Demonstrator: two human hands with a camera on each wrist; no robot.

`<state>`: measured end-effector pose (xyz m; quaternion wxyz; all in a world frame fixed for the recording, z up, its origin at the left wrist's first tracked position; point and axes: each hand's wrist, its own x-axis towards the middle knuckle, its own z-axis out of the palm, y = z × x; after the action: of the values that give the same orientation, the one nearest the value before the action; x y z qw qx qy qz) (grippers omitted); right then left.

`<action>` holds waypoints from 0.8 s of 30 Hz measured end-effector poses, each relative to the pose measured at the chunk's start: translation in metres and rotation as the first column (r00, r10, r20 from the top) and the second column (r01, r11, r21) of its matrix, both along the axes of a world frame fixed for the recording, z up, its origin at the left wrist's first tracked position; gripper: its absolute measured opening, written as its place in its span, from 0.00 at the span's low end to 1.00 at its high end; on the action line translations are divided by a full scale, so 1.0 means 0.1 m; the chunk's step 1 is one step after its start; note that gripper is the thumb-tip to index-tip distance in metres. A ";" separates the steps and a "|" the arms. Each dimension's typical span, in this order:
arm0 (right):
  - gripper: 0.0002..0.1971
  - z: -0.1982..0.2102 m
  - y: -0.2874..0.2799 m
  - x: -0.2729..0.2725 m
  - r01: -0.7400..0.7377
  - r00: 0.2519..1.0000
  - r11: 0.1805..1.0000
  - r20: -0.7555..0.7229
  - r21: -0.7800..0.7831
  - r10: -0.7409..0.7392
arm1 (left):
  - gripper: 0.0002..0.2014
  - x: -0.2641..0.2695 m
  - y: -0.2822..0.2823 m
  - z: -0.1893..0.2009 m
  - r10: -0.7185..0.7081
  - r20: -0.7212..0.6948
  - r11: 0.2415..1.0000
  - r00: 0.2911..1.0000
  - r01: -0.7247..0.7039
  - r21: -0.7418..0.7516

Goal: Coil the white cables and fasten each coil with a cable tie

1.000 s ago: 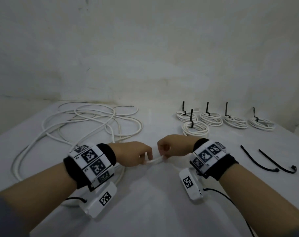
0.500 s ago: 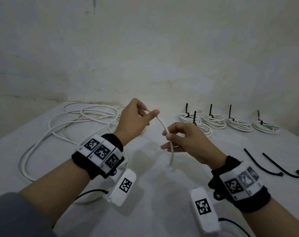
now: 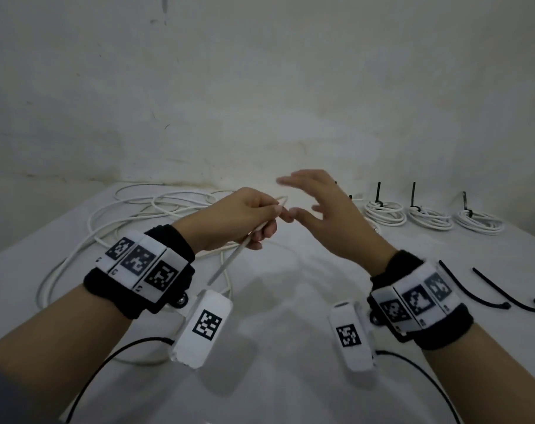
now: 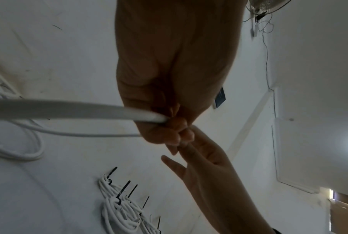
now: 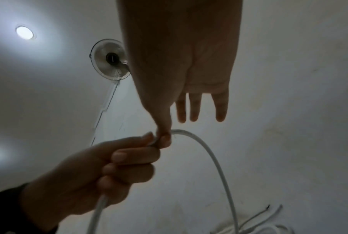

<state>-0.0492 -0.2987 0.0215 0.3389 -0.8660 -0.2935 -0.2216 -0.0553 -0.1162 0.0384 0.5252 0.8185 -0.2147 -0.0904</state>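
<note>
At the centre of the head view the left hand (image 3: 238,217) is raised above the white table (image 3: 275,301), its fingers curled round a white cable (image 3: 234,258). The cable's free end slants down and to the left out of the fist toward the lower middle of the frame. In the right wrist view the left hand (image 5: 101,171) sits at lower left, thumb and forefinger pinching the cable (image 5: 217,164) where it bends; from there the cable arches over to the right and drops to the bottom edge. The left wrist view shows the cable (image 4: 68,109) entering from the left edge and ending inside the closed fingers at mid-frame.

The right hand (image 3: 327,215) is just right of the left one, its fingers straight and spread, holding nothing. Its thumb tip touches the left hand's fingertips at the pinch; the right wrist view shows this contact, with three fingers (image 5: 195,107) hanging straight beside it.

Loose white cable (image 3: 128,209) sprawls in wide loops over the left part of the table. In the upper right of the head view, three finished coils (image 3: 431,217) lie in a row, each bound with a black tie whose tail stands up. Two loose black cable ties (image 3: 486,290) lie at the right edge, near the right wrist. A wall fan (image 5: 109,61) and a ceiling light (image 5: 24,32) show at the upper left of the right wrist view.
</note>
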 end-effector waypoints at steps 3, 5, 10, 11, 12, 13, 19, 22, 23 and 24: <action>0.05 0.09 0.00 0.09 -0.067 0.997 0.993 -0.043 -0.102 0.062 | 0.14 -0.04 0.05 0.01 -0.073 0.043 0.997 0.996 0.071 0.039; 0.03 0.17 -0.02 0.11 -0.105 0.993 0.992 -0.069 -0.067 0.101 | 0.15 -0.04 0.08 -0.01 -0.059 0.093 0.998 0.994 0.056 0.033; 0.08 0.34 -0.22 0.26 0.019 0.996 0.970 0.083 0.243 -0.040 | 0.21 0.06 0.23 0.01 0.018 0.047 0.971 0.999 -0.006 -0.240; 0.09 0.36 -0.25 0.28 0.041 0.993 0.955 0.094 0.294 -0.071 | 0.21 0.08 0.25 0.02 -0.012 0.009 0.961 1.000 0.014 -0.277; 0.10 0.36 -0.27 0.28 0.052 0.992 0.943 0.094 0.328 -0.087 | 0.21 0.10 0.27 0.02 -0.047 -0.028 0.952 0.998 0.037 -0.305; 0.11 0.36 -0.27 0.29 0.057 0.991 0.935 0.092 0.351 -0.095 | 0.21 0.12 0.27 0.01 -0.077 -0.057 0.941 0.995 0.054 -0.334; 0.08 0.17 -0.26 0.37 -0.014 0.999 0.858 0.039 0.514 -0.007 | 0.25 0.27 0.14 0.02 -0.145 -0.139 0.694 0.980 0.001 -0.720; 0.09 0.01 -0.31 0.47 -0.051 0.992 0.835 -0.072 0.548 0.108 | 0.25 0.42 0.10 0.08 -0.192 -0.125 0.503 0.973 -0.011 -0.864; 0.10 -0.04 -0.31 0.49 -0.057 0.988 0.832 -0.087 0.552 0.126 | 0.23 0.47 0.09 0.09 -0.197 -0.108 0.496 0.974 0.004 -0.869; 0.11 -0.06 -0.31 0.52 -0.064 0.986 0.818 -0.088 0.572 0.139 | 0.21 0.51 0.08 0.10 -0.186 -0.082 0.531 0.979 0.030 -0.847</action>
<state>0.0023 -0.3294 0.0151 0.6101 -0.7213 -0.2381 -0.2254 -0.0041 -0.1087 0.0480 0.8626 0.4399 -0.2384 -0.0749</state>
